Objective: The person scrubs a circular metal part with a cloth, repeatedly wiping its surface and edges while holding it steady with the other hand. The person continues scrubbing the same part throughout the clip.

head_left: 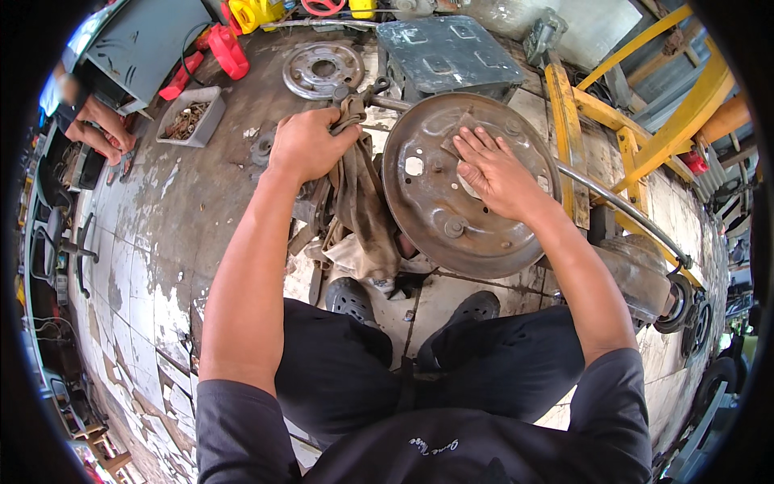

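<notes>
A round, rusty brown metal backing plate, like one from a drum brake, stands tilted in front of me, with holes and bolt heads in its face. My right hand lies on its upper part, fingers stretched, pressing a small brown piece of sandpaper against the metal. To the left of the plate, my left hand is closed around the top of a dirty brown rag. The rag hangs down in folds beside the plate. Whatever lies under the rag at my left fingers is hidden.
A dark metal box and a grey wheel disc lie beyond. A yellow frame and a long metal rod stand right. A grey bin of metal parts sits left, near another person's legs.
</notes>
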A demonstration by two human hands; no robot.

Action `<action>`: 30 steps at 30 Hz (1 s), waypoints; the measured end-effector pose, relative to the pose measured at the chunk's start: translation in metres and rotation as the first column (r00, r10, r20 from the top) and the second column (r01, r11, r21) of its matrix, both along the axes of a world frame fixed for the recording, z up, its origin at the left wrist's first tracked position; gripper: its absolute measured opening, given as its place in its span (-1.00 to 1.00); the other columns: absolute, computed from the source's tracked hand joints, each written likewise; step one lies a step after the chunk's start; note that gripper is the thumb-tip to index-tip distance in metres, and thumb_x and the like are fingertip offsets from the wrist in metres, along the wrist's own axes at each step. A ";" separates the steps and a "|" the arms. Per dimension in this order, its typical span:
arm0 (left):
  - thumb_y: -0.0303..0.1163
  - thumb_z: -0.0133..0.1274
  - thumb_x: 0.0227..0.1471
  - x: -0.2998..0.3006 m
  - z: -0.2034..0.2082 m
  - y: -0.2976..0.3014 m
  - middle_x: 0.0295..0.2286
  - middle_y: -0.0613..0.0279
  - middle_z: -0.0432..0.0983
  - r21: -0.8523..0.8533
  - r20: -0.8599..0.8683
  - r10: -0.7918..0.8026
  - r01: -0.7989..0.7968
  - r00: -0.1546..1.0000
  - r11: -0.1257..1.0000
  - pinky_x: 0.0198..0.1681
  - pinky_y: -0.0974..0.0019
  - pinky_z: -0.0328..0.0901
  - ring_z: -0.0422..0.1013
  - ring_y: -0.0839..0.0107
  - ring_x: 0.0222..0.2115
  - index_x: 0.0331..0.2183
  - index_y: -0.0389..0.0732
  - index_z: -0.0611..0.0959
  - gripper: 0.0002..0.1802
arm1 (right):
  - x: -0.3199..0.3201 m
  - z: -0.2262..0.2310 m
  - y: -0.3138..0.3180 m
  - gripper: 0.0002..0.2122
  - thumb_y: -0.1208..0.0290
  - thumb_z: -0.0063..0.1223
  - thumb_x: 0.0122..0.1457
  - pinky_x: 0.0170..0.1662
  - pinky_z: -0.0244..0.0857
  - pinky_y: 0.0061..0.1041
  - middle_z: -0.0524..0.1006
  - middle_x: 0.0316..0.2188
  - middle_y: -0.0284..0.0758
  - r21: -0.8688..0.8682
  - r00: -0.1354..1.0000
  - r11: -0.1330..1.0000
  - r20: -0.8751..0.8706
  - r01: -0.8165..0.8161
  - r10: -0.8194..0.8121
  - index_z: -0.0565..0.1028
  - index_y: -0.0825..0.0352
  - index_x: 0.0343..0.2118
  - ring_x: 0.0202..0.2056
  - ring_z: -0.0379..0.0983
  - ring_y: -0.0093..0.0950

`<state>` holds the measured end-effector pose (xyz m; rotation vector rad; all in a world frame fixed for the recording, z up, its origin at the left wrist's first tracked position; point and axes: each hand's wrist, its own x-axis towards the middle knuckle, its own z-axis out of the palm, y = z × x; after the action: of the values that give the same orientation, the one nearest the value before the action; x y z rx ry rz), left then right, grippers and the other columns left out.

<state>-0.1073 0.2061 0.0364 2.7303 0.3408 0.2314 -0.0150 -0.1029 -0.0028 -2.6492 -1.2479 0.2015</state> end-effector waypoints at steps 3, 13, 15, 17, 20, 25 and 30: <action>0.09 0.15 0.02 -0.001 -0.004 0.002 -0.27 -0.19 0.61 0.017 0.015 0.003 -0.003 1.000 1.000 -0.06 0.00 0.35 0.51 -0.10 -0.18 -0.18 -0.24 0.71 -0.43 | 0.002 -0.002 -0.001 -0.34 -0.17 -0.56 0.40 0.45 -0.36 -0.14 0.02 0.43 -0.27 0.021 0.999 0.999 -0.024 -0.037 0.038 0.14 0.21 0.38 0.44 -0.20 -0.22; 0.09 0.15 0.01 0.002 -0.001 -0.003 -0.29 -0.20 0.61 0.003 0.005 0.018 -0.018 1.000 1.000 -0.06 -0.02 0.36 0.52 -0.12 -0.19 -0.19 -0.22 0.71 -0.44 | 0.008 0.003 0.037 -0.37 -0.14 -0.57 0.42 0.45 -0.34 -0.14 0.12 0.39 -0.28 0.167 0.981 0.975 -0.103 -0.148 0.167 0.30 0.19 0.30 0.43 -0.15 -0.22; 0.09 0.15 0.01 0.002 -0.002 -0.001 -0.29 -0.19 0.61 0.005 0.020 -0.001 0.001 1.000 1.000 -0.05 -0.01 0.36 0.52 -0.12 -0.19 -0.19 -0.22 0.72 -0.44 | 0.007 0.006 0.043 -0.39 -0.12 -0.57 0.42 0.46 -0.34 -0.15 0.15 0.38 -0.29 0.174 0.978 0.971 -0.098 -0.166 0.184 0.33 0.18 0.29 0.43 -0.13 -0.22; 0.09 0.15 0.01 -0.003 -0.002 0.003 -0.30 -0.19 0.62 -0.001 0.018 -0.005 0.005 1.000 1.000 -0.05 -0.01 0.36 0.52 -0.12 -0.20 -0.20 -0.21 0.72 -0.45 | 0.008 0.007 0.027 -0.39 -0.13 -0.57 0.42 0.46 -0.33 -0.17 0.17 0.37 -0.31 0.142 0.971 0.972 -0.121 -0.188 0.205 0.32 0.16 0.29 0.42 -0.12 -0.23; 0.08 0.15 0.01 -0.002 -0.002 -0.001 -0.30 -0.17 0.62 -0.009 0.027 -0.008 0.008 1.000 1.000 -0.05 -0.01 0.37 0.52 -0.12 -0.20 -0.22 -0.21 0.73 -0.46 | 0.009 0.005 0.010 -0.36 -0.17 -0.59 0.40 0.47 -0.32 -0.19 0.21 0.35 -0.33 0.133 0.968 0.972 -0.138 -0.194 0.212 0.30 0.13 0.30 0.42 -0.10 -0.26; 0.07 0.14 0.01 -0.002 -0.001 -0.003 -0.29 -0.17 0.62 -0.017 0.013 -0.014 0.014 1.000 1.000 -0.02 -0.01 0.35 0.51 -0.12 -0.19 -0.22 -0.21 0.73 -0.47 | 0.007 0.008 0.034 -0.30 -0.25 -0.64 0.35 0.47 -0.28 -0.19 0.28 0.31 -0.29 0.197 0.969 0.959 -0.104 -0.201 0.225 0.24 0.12 0.33 0.41 -0.07 -0.27; 0.08 0.14 0.01 0.001 -0.004 0.000 -0.32 -0.17 0.62 0.025 0.035 -0.020 0.019 0.999 0.999 -0.02 -0.02 0.35 0.51 -0.11 -0.20 -0.24 -0.21 0.73 -0.48 | 0.007 0.001 0.016 -0.30 -0.24 -0.61 0.36 0.47 -0.24 -0.18 0.32 0.27 -0.23 0.195 0.975 0.962 -0.074 -0.193 0.210 0.21 0.16 0.34 0.39 -0.03 -0.23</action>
<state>-0.1062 0.2057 0.0325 2.7492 0.3036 0.2800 -0.0078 -0.0865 -0.0021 -2.3275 -1.4305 0.2253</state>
